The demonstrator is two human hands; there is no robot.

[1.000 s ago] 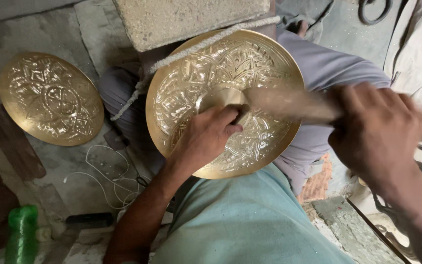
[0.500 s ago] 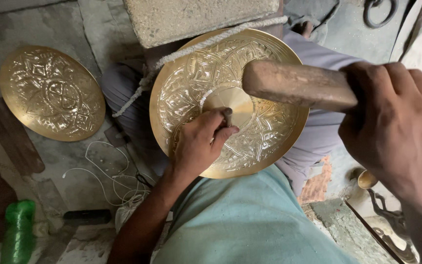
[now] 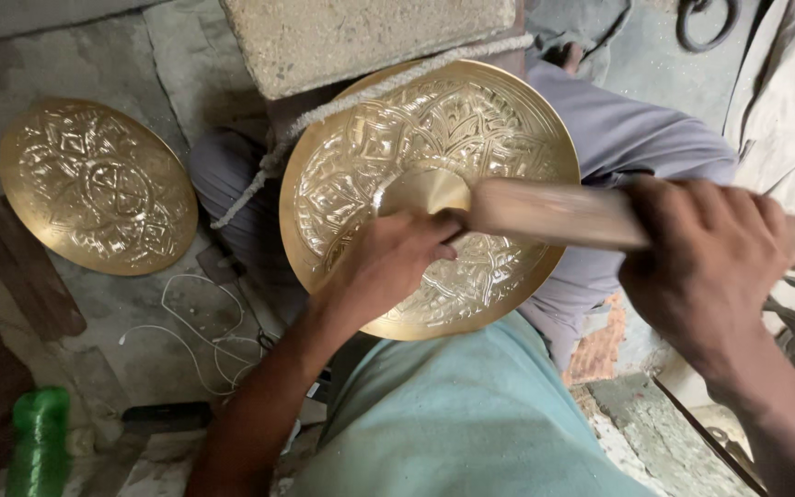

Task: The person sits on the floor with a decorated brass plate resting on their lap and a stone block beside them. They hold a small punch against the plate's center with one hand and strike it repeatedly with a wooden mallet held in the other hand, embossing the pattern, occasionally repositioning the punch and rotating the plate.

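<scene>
Since half a second ago the wooden mallet (image 3: 554,213) has swung down toward the middle of the brass plate (image 3: 425,193), and its head now sits right by the knuckles of the left hand (image 3: 384,262). That plate rests tilted across the person's lap, its upper rim tucked under a stone block (image 3: 361,37) and a rope (image 3: 370,97) running over it. The left hand is clenched just below the plate's smooth centre boss, seemingly pinching a small punch, though the tool itself is hidden by the fingers. The right hand (image 3: 706,267) is wrapped tightly around the mallet's handle, to the right of the plate.

A likely slip: the mallet face is so near the left knuckles that a slightly off blow could land on the fingers rather than the punch. A glancing strike could also skid the punch and scar the embossed pattern, or jolt the plate loose from under the block. A second brass plate (image 3: 94,189) lies well to the left on the floor.
</scene>
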